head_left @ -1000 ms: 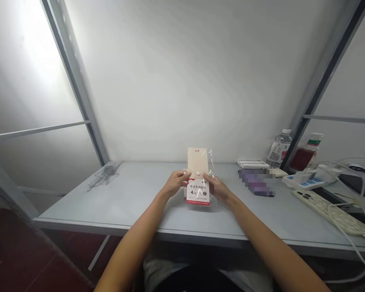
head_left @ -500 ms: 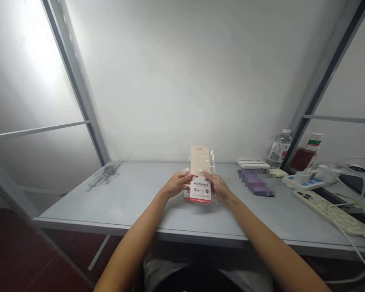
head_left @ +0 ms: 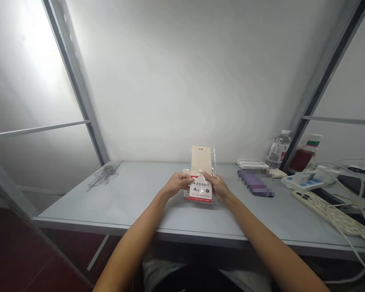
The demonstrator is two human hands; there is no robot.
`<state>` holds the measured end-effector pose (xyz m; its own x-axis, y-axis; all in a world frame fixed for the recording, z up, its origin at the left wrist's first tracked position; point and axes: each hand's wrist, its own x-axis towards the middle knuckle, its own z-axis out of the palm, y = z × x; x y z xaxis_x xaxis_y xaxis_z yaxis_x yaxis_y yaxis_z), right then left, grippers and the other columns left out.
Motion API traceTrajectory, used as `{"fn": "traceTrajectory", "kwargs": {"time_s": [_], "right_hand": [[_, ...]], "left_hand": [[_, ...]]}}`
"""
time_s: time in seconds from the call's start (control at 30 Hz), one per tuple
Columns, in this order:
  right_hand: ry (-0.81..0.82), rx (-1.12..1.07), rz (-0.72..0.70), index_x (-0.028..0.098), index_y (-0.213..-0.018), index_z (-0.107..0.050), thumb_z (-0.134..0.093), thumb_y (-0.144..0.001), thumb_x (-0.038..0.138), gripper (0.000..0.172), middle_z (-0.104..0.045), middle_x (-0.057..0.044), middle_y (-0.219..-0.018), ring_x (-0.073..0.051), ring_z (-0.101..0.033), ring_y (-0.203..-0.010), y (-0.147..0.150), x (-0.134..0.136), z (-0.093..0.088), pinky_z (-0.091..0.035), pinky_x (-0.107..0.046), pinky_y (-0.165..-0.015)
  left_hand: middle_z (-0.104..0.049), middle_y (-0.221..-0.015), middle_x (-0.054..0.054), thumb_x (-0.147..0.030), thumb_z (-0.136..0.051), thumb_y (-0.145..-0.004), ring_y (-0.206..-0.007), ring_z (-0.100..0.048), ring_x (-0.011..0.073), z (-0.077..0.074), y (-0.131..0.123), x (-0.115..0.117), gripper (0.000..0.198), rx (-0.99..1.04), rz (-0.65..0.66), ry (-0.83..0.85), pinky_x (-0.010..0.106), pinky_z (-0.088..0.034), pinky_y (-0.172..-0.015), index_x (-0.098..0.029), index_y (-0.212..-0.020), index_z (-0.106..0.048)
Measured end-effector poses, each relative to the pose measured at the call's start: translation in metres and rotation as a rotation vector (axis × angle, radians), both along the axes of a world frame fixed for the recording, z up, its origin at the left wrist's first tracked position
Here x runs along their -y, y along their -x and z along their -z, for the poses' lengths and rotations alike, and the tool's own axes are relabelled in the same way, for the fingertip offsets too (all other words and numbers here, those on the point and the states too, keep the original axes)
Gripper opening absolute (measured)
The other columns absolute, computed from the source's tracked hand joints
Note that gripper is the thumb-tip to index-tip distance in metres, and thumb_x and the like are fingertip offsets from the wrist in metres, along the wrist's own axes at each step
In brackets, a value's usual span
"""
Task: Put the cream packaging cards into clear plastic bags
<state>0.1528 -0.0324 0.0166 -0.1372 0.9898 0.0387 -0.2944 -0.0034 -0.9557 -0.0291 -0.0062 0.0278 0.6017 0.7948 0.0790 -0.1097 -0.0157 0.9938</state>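
A ruler set packet (head_left: 201,188) is in front of me, above the middle of the desk. Its clear pouch shows a cream upper part and a white label with red edges and Chinese print. My left hand (head_left: 177,184) pinches the left edge, thumb on the front. On the opposite edge my right hand (head_left: 219,188) is closed too, thumb near a small round snap. Behind its left side peeks a similar packet (head_left: 186,195), mostly covered; whether a hand also holds it I cannot tell.
On the right are a purple item (head_left: 255,183), partly pixelated, a white box (head_left: 252,164), a water bottle (head_left: 279,150), a jar (head_left: 307,154), a power strip (head_left: 304,182), a cream phone case (head_left: 328,211) and loose cables. Dark scribbles (head_left: 105,175) mark the desk's left side.
The front packet has turned slightly and shifted a little to the right over the one behind. My left thumb now lies across its label's upper left corner. Both hands keep their grip.
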Motion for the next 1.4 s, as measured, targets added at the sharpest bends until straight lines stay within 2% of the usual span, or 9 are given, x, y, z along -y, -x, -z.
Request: {"fn": "traceTrajectory", "kwargs": {"time_s": [0.17,0.43,0.6,0.77,0.97,1.07,1.27,1.4], "right_hand": [[-0.006,0.042,0.039,0.015,-0.072,-0.063,-0.062,-0.073,0.041,0.027,-0.068,-0.008,-0.069,-0.021,-0.064,-0.062,0.000,-0.002,0.002,-0.052,-0.031,-0.056],[-0.033,0.053,0.034,0.014,-0.079,-0.065,-0.063,-0.072,0.040,0.027,-0.069,-0.009,-0.075,-0.021,-0.064,-0.065,0.003,0.000,0.002,-0.052,-0.032,-0.058],[-0.039,0.076,0.027,0.015,-0.080,-0.065,-0.063,-0.072,0.039,0.025,-0.069,-0.009,-0.076,-0.021,-0.063,-0.062,0.003,0.003,0.000,-0.051,-0.031,-0.055],[-0.047,0.125,0.026,0.015,-0.077,-0.065,-0.064,-0.071,0.041,0.027,-0.068,-0.007,-0.071,-0.019,-0.062,-0.061,0.003,0.001,0.001,-0.050,-0.029,-0.055],[-0.062,0.182,-0.016,0.015,-0.079,-0.065,-0.064,-0.069,0.044,0.032,-0.068,-0.008,-0.071,-0.019,-0.063,-0.061,0.003,0.003,0.002,-0.050,-0.029,-0.054],[-0.077,0.192,-0.054,0.014,-0.083,-0.065,-0.064,-0.069,0.046,0.035,-0.069,-0.008,-0.076,-0.021,-0.064,-0.066,0.002,0.002,0.004,-0.050,-0.030,-0.057],[-0.123,0.259,-0.061,0.013,-0.091,-0.065,-0.064,-0.069,0.046,0.039,-0.069,-0.009,-0.085,-0.024,-0.064,-0.078,0.000,-0.003,0.008,-0.051,-0.034,-0.068],[-0.158,0.292,-0.019,0.014,-0.097,-0.065,-0.062,-0.069,0.047,0.043,-0.069,-0.010,-0.091,-0.026,-0.064,-0.082,-0.001,-0.004,0.009,-0.050,-0.036,-0.071]], "left_hand": [[-0.065,-0.073,0.008,-0.042,-0.071,-0.060,-0.068,-0.061,0.0166,0.005,-0.003,-0.003,0.036,-0.014,-0.085,-0.007,0.034,-0.046,-0.070,-0.009,-0.073,-0.064],[-0.063,-0.065,0.005,-0.035,-0.077,-0.053,-0.059,-0.059,0.0143,0.010,-0.003,-0.008,0.031,-0.085,-0.165,-0.008,0.032,-0.047,-0.063,-0.011,-0.065,-0.062],[-0.060,-0.059,0.003,-0.037,-0.075,-0.055,-0.052,-0.055,0.0109,0.007,-0.004,-0.005,0.031,-0.111,-0.119,-0.073,0.028,-0.045,-0.057,-0.011,-0.065,-0.060],[-0.060,-0.067,0.004,-0.046,-0.064,-0.066,-0.056,-0.055,0.0101,0.003,-0.004,-0.002,0.037,-0.028,-0.063,-0.092,0.025,-0.045,-0.056,-0.011,-0.076,-0.061],[-0.061,-0.066,0.005,-0.043,-0.067,-0.063,-0.063,-0.058,0.0135,0.006,-0.002,-0.005,0.033,-0.051,-0.072,-0.112,0.027,-0.046,-0.058,-0.010,-0.067,-0.061],[-0.060,-0.063,0.005,-0.042,-0.069,-0.061,-0.059,-0.057,0.0133,0.008,-0.003,-0.007,0.033,-0.065,-0.096,-0.108,0.027,-0.046,-0.057,-0.010,-0.064,-0.061],[-0.060,-0.060,0.005,-0.044,-0.069,-0.060,-0.054,-0.055,0.0114,0.006,-0.003,-0.007,0.035,-0.121,-0.232,-0.128,0.026,-0.045,-0.053,-0.010,-0.068,-0.063],[-0.061,-0.070,0.009,-0.057,-0.058,-0.066,-0.057,-0.055,0.0124,-0.003,-0.001,-0.001,0.051,-0.077,-0.209,-0.080,0.023,-0.042,-0.047,-0.009,-0.080,-0.064]]}}
